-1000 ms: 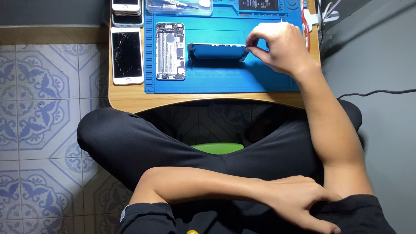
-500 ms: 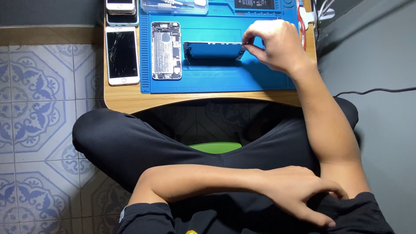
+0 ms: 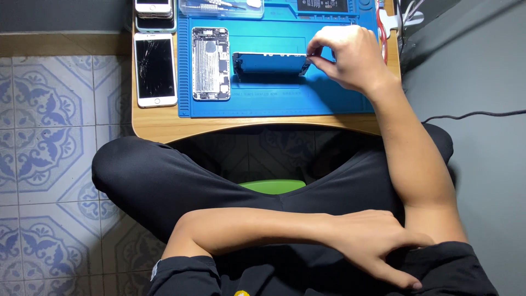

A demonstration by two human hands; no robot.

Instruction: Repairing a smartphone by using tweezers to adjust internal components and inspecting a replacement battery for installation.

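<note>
The right hand [image 3: 350, 57] is extended over the blue work mat [image 3: 329, 96], and its fingers [image 3: 318, 52] are pinched on the right end of a detached phone screen panel [image 3: 269, 63]. The panel is held raised on its long edge, tilted up from the mat, with its blue inner face turned toward the camera; a shadow is cast on the mat beneath it, so most of it is judged to be clear of the surface. This raised hold appears to be chosen so that the inner face is exposed to view. Whether a small tool is also gripped between the fingertips cannot be told. Just to the left of the panel, the opened phone body [image 3: 210, 63] is laid flat on the mat with its internal parts upward. A white phone with a cracked screen [image 3: 155, 68] is placed beside the mat on the bare wood of the low desk [image 3: 164, 123], apart from the working area. A clear parts box [image 3: 222, 7] is kept at the far edge. The left hand [image 3: 372, 241] is rested across the lap on the black trousers [image 3: 164, 181], its fingers spread and relaxed, holding nothing. A green cushion [image 3: 272, 186] is visible between the crossed legs.
</note>
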